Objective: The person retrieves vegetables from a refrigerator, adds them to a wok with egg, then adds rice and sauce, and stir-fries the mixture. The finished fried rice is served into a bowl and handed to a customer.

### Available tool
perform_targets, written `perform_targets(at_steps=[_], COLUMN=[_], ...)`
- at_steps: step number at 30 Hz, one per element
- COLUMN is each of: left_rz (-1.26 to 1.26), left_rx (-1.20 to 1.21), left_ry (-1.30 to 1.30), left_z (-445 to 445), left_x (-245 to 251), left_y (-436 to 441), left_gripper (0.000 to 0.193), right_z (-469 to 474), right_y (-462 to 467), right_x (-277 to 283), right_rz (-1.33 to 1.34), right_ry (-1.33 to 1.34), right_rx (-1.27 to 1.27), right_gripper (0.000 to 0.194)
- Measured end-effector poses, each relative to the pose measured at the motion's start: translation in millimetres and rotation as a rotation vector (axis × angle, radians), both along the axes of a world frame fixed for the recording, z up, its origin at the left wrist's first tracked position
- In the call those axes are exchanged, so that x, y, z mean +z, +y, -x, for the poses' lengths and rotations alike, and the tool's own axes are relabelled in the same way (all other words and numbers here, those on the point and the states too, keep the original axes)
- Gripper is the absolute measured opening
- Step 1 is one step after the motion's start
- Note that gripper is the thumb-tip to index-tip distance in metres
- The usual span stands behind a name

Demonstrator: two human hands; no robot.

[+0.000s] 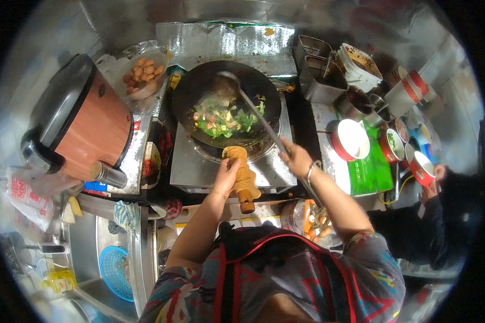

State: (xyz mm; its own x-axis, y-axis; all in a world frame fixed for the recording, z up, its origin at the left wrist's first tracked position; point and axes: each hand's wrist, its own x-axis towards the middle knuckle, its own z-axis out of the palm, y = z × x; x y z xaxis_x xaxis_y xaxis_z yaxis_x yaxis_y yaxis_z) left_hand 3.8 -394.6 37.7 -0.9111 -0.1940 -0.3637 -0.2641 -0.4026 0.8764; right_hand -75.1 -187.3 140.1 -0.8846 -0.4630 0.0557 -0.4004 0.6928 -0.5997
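Observation:
A dark wok (190, 91) stands on the burner of a steel stove (188, 163). Chopped green vegetables with some pinkish pieces (226, 121) lie in its lower half, and a little steam rises there. My left hand (226, 177) grips the wok's handle through a tan cloth (245, 171); the wooden handle end (247, 204) sticks out below. In my right hand (297, 159) is the shaft of a long metal wok ladle (260, 117). The ladle's head, blurred, is in the wok above the vegetables.
To the left are a large rice cooker (95, 117) and a bowl of brown eggs (145, 74). Red-and-white bowls (351, 141), metal containers (323, 87) and pots stand at right. Another person's hand (430, 189) holds a similar bowl (422, 167). A sink with a blue basket (115, 272) is at lower left.

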Motion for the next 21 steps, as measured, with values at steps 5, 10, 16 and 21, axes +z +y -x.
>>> perform_targets(at_steps=[5,10,16,21], left_rz=[-0.036,0.054,-0.017,0.025], left_rx=[-0.016,-0.048,0.000,-0.056], left_ry=[0.001,0.014,-0.011,-0.011], left_z=[0,2,0,-3], left_x=[0,4,14,14], left_y=[0,-1,-1,2], left_gripper=[0.044,0.042,0.046,0.049], right_z=[35,-13,-55,11], right_y=[-34,-5,50,-3], right_x=[7,1,-3,-5], right_rz=[-0.099,-0.099,-0.034,-0.296], right_ry=[-0.023,-0.067,-0.224,-0.078], right_rx=[-0.040,0.222,0.299,0.071], right_gripper=[0.058,0.060,0.064,0.062])
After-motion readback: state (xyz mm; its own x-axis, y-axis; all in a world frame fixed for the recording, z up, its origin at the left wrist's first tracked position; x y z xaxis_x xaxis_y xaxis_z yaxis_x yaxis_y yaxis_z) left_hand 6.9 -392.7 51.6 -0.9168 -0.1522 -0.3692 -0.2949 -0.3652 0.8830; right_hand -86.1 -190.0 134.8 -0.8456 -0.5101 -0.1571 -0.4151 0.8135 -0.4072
